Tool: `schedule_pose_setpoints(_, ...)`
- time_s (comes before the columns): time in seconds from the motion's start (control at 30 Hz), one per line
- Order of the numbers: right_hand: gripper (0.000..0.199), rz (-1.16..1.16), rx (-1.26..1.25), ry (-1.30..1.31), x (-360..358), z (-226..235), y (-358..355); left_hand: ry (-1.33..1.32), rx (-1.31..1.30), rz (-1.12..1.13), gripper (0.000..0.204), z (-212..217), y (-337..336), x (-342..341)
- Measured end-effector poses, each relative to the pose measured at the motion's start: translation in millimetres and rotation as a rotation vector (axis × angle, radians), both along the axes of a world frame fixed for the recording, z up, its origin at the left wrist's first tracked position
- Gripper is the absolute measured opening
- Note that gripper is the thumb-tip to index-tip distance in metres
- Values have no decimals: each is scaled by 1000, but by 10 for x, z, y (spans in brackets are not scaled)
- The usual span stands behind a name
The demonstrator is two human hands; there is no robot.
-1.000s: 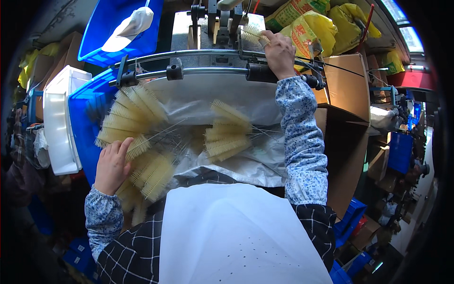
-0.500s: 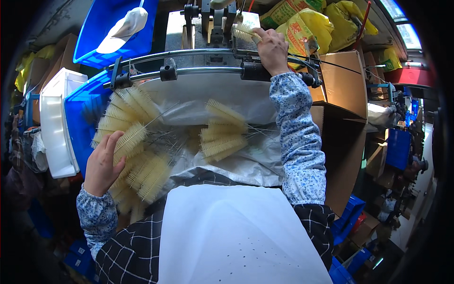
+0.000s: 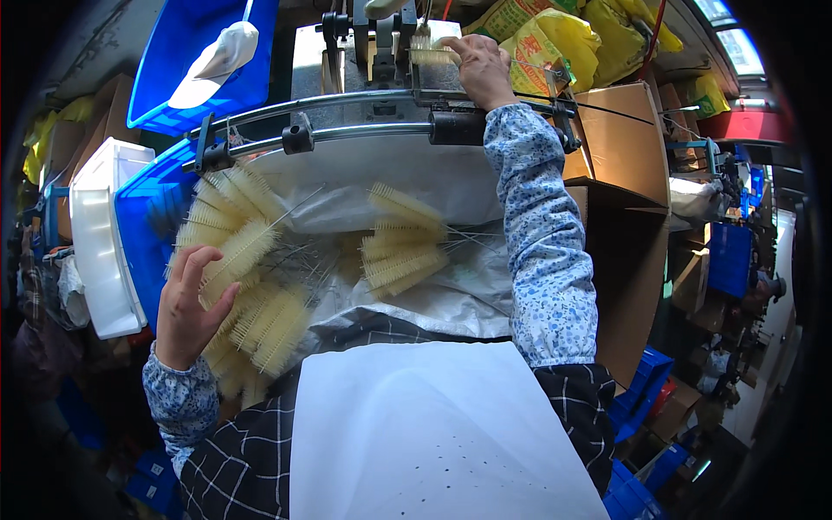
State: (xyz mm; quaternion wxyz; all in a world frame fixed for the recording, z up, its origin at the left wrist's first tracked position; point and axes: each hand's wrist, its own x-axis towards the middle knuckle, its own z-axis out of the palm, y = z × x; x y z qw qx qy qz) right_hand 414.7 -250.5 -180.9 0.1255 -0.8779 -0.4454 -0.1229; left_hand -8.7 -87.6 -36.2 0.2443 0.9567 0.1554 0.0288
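Cream-bristled wire brushes lie in a large pile (image 3: pixel 238 204) on the left and a smaller bunch (image 3: pixel 403 251) in the middle, their thin wire stems pointing inward. Over the edge of the large pile hovers my left hand (image 3: pixel 192 303), thumb and fingers curved apart with nothing between them. My right hand (image 3: pixel 484 71) reaches far forward to a metal machine (image 3: pixel 381 65). Its bent fingers pinch one end of a short cream brush (image 3: pixel 431 57), which lies across the front of the machine's working part. The fingertips partly cover that brush.
A metal rail (image 3: pixel 364 129) with black clamps crosses in front of the machine, above white plastic sheeting (image 3: pixel 472 299). Blue bins (image 3: pixel 156 204) and a white tray (image 3: pixel 97 243) stand left, a cap (image 3: pixel 221 61) above. An open cardboard box (image 3: pixel 620 130) and yellow sacks (image 3: pixel 555 48) are right.
My right hand and its brush have moved a little left, closer to the machine's middle. On my left hand the thumb and fingers have opened wider. The view has shifted slightly.
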Motion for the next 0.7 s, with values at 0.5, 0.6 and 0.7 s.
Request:
schedule_pose_setpoints(0.5, 43, -249, 212, 95, -52, 36, -597, -225, -60, -57, 40, 42, -7, 52)
schedule_pose_setpoints(0.6, 38, -271, 224, 108, -108, 41, -519, -357, -180, 19, 39, 73, -8, 24)
schedule_pose_setpoints(0.7, 35, -270, 216, 98, -190, 83, -415, -482, -245, 63, 40, 103, 7, -13)
